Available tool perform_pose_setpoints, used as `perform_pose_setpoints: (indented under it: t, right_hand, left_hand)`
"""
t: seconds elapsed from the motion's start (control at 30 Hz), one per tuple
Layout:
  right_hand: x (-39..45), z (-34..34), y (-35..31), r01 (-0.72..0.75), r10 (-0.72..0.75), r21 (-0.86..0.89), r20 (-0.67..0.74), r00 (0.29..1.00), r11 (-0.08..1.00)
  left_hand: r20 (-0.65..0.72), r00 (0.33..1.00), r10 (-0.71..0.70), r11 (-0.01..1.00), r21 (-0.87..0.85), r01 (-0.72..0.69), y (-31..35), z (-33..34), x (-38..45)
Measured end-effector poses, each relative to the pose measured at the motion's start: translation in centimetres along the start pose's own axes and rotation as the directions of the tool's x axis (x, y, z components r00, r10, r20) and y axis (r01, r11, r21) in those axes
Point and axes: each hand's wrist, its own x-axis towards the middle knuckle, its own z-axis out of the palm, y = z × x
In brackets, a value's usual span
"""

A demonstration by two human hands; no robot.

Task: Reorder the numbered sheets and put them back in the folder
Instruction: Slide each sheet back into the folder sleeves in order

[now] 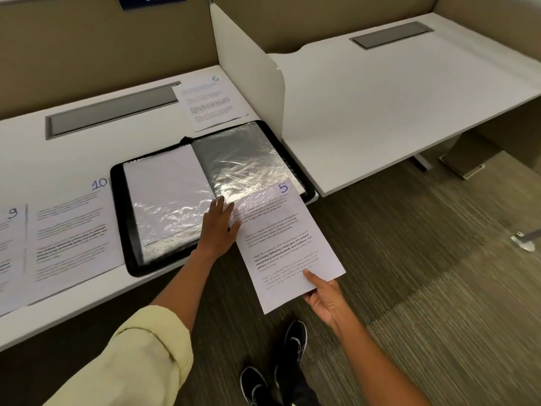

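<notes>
Landmark: the open folder (164, 206), black-edged, lying flat at the front of the white table (73, 312), its clear plastic sleeves shining.

Shoes (275, 364): black pair, on the carpet below and nearer than the folder.

Left sleeve (140, 358): pale yellow, rolled, nearer than the folder, the bare forearm reaching up to it.

Right hand (328, 297): nearer than the folder and off its right front corner, past the table edge. Thumb on top and fingers beneath pinch the near end of sheet 5.

Sheet 5 (281, 244): printed page with a handwritten 5 at its far right corner. It runs from the right hand up to the folder's right-hand page, where its far end lies under the clear sleeve film. The near half hangs over the floor.

Left hand (218, 227): on the folder's front middle, at the left edge of sheet 5. Fingers are straight and spread, pressing on the sleeve; it grips nothing.

Sheet 10 (70, 230): flat on the table, just left of the folder, its right edge touching or nearly touching the cover.

Sheet 9 (11, 244): left of sheet 10, farther from the folder, cut by the frame edge.

Sheet 6 (209, 102): beyond the folder's far right corner, flat on the table, beside the white divider panel (251, 71).

Grey cable hatch (114, 112): set in the table, beyond the folder to the far left.
</notes>
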Motion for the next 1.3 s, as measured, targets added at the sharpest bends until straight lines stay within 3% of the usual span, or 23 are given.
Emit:
perform_pose_setpoints:
  t: [0.2, 0.9, 1.13, 1.3]
  right_hand:
    - [0.3, 0.7, 1.3, 0.015, -0.015, -0.021, -0.031, 0.999, 1.000]
    - [3.3, 5.6, -1.9, 0.076, -0.069, -0.116, 0.057, 0.996, 0.990]
    - [2.5, 4.3, -0.2, 0.091, -0.083, -0.338, 0.038, 0.996, 0.937]
    - [3.4, 5.9, -0.1, 0.107, -0.101, -0.336, 0.036, 0.994, 0.936]
  left_hand:
    - [0.148, 0.988, -0.052, 0.998, 0.043, 0.046, -1.5, 0.0, -1.1]
    - [0.202, 0.971, -0.128, 0.984, 0.146, 0.099, -0.1, 0.2, -1.0]
    - [0.181, 0.974, -0.134, 0.968, 0.234, 0.090, 0.4, 0.2, -1.1]
    - [0.212, 0.965, -0.154, 0.962, 0.255, 0.097, 0.6, 0.2, -1.2]
